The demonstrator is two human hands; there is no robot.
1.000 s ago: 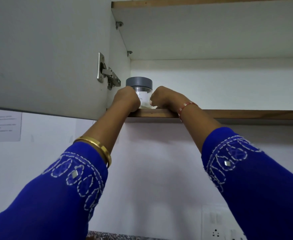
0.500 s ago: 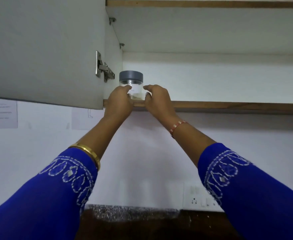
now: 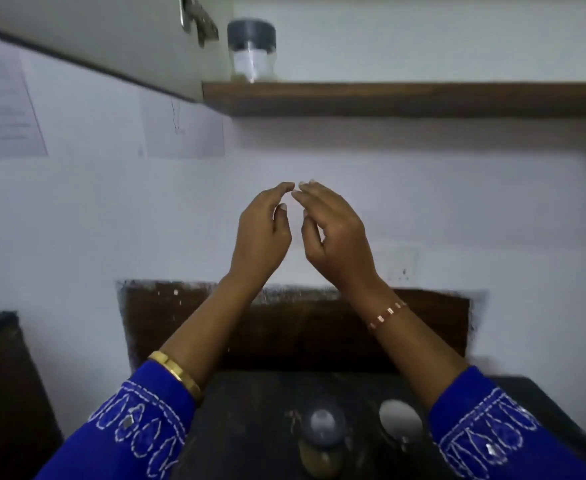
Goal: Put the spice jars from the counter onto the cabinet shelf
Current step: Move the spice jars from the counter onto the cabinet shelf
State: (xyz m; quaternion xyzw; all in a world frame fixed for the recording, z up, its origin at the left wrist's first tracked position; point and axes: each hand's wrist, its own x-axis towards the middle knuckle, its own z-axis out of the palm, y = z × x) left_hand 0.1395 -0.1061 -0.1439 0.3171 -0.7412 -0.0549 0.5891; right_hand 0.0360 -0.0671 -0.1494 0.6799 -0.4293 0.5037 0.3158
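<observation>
grey-lidded jar [image 3: 252, 50] on shelf [image 3: 405, 98]; both hands [image 3: 298, 233] empty.

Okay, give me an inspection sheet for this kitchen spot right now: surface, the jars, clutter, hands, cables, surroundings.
Surface: dark counter, speckled, blurred by motion.
Job's things: one grey-lidded jar stands upright at the left end of the cabinet shelf; two jars on the counter, one with a rounded lid, one with a pale lid, side by side and apart.
Clutter: nothing seen.
Hands: left hand and right hand raised below the shelf, fingers relaxed, fingertips nearly meeting, holding nothing.
Cables: nothing seen.
Surroundings: open cabinet door with hinge; papers on the wall; wall socket; dark backsplash panel.
</observation>
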